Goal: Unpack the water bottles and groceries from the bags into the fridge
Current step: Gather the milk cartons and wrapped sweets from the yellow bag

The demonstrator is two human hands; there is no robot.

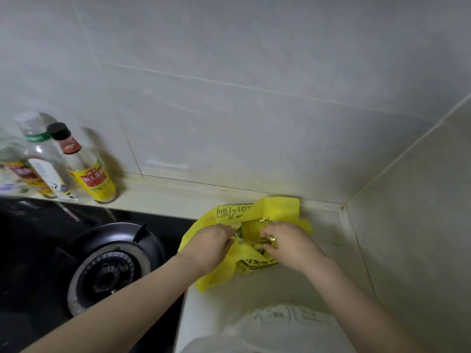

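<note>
A yellow plastic bag [277,208] with dark print lies on the pale counter near the wall corner. My left hand [212,244] grips the bag's left edge at its mouth. My right hand [286,244] grips the right edge, a ring on one finger. Between the hands the mouth is spread and something yellowish and shiny shows inside; I cannot tell what it is. A white translucent plastic bag [277,327] with green print sits at the counter's near edge. No fridge is in view.
A black gas hob with a round burner [107,268] lies left of the counter [328,240]. Three sauce bottles [86,166] stand against the tiled wall at the far left. Tiled walls meet in a corner at the right.
</note>
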